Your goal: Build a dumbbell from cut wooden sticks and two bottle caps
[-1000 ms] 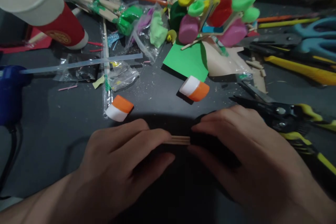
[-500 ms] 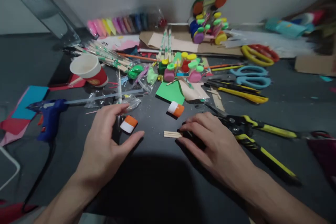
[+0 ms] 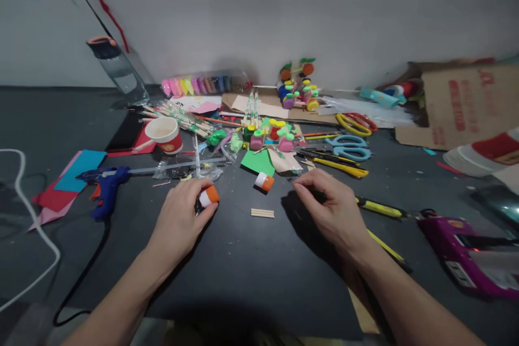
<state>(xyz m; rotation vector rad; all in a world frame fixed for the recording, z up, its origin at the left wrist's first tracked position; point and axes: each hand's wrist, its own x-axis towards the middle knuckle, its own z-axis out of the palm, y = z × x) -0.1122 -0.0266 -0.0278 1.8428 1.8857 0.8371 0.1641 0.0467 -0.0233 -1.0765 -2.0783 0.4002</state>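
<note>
My left hand (image 3: 184,211) has its thumb and fingers closed round a small orange-and-white block (image 3: 210,195) with rounded edges. A second orange-and-white block (image 3: 264,181) lies on the dark table, right of the first. Several short wooden sticks (image 3: 262,213) sit side by side between my hands. To their right my right hand (image 3: 326,203) is raised over the table, casting a shadow, thumb and fingertips pressed together with nothing visible in them. Behind it, cutting pliers with black-and-yellow handles (image 3: 383,207) are partly hidden.
On the left are a blue glue gun (image 3: 108,192), a paper cup (image 3: 164,135) and a water bottle (image 3: 121,73). Small clay figures (image 3: 279,135), green paper (image 3: 258,161) and blue-handled scissors (image 3: 351,147) lie behind the blocks. A purple device (image 3: 458,251) stands at the right.
My left hand has closed on the nearer block. My right hand has come away from the wooden sticks, up and to the right, leaving them on the table. The head view has shifted.
</note>
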